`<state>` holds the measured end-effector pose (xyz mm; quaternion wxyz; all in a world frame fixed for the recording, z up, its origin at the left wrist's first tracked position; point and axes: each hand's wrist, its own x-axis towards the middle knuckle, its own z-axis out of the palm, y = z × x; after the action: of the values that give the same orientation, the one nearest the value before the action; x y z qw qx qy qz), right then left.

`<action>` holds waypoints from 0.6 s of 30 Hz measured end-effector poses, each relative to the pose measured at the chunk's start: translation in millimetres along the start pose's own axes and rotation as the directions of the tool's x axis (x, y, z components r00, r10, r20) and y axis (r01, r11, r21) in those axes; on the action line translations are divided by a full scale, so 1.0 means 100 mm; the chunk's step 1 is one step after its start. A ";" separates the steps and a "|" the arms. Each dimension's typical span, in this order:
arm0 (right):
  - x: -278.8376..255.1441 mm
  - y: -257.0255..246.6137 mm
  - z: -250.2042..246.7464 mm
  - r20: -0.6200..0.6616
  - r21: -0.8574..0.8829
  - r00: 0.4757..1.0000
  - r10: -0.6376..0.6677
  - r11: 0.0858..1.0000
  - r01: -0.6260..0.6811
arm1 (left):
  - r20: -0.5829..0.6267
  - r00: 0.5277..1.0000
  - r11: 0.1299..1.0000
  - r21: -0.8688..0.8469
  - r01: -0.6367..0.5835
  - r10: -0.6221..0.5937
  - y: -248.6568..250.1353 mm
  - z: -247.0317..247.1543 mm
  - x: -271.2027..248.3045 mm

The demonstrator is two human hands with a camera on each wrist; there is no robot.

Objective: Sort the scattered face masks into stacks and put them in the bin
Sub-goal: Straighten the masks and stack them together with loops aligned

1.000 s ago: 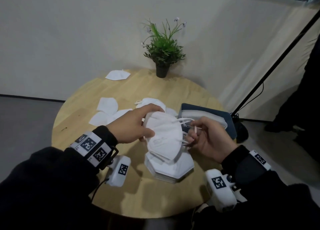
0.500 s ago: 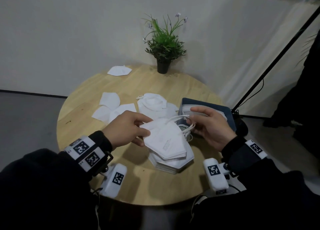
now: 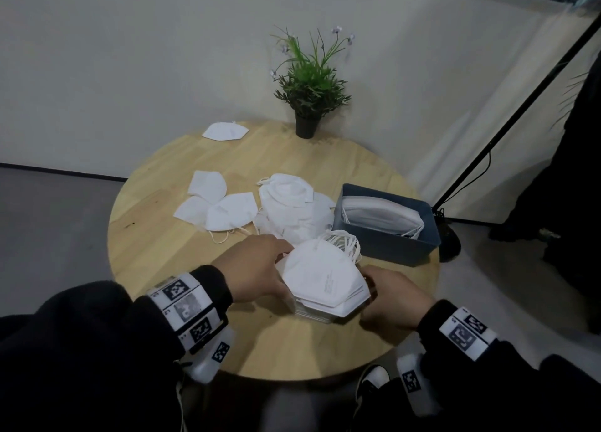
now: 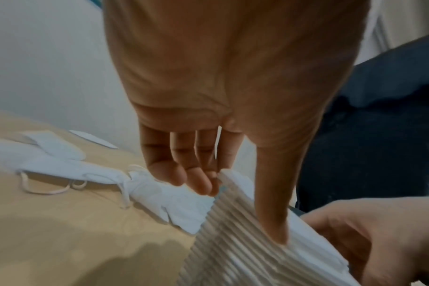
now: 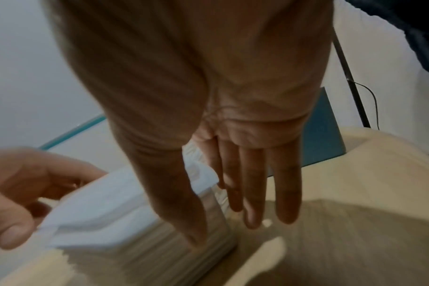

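A thick stack of white folded masks [image 3: 325, 278] sits on the round wooden table [image 3: 162, 243] near its front edge, ear loops bunched at its far end. My left hand [image 3: 279, 269] holds the stack's left end, thumb along the near side [image 4: 272, 212] and fingers at the far corner. My right hand [image 3: 370, 295] presses the stack's right end, thumb on the layered edge and straight fingers [image 5: 252, 203] pointing down at the table beside it. The blue bin [image 3: 396, 246] stands just behind the stack, with masks inside.
Loose masks [image 3: 214, 204] lie left of centre, a heap of them [image 3: 292, 207] sits beside the bin, and one mask [image 3: 224, 130] lies at the far edge. A potted plant [image 3: 309, 83] stands at the back. A black pole [image 3: 520, 106] slants on the right.
The mask I held above the stack has come down onto it. My right hand let go of the ear loops, and both hands dropped to the stack's ends.
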<state>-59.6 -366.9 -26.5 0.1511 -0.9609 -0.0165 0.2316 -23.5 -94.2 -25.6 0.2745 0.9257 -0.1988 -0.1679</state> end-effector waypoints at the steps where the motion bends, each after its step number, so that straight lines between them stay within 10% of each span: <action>1: -0.01 -0.01 0.01 -0.028 -0.030 0.999 -0.015 0.999 0.014 | -0.012 1.000 0.999 0.050 -0.013 0.013 0.01 0.03 0.02; 18: -0.04 -0.08 0.02 -0.220 0.106 0.971 -0.091 0.988 0.117 | 0.000 1.000 0.989 0.149 -0.011 0.011 0.07 0.01 0.08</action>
<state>-63.8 -359.1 -23.6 0.2204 -0.9675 -0.0368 0.1186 -19.2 -103.8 -24.2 0.2055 0.9425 -0.2160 -0.1508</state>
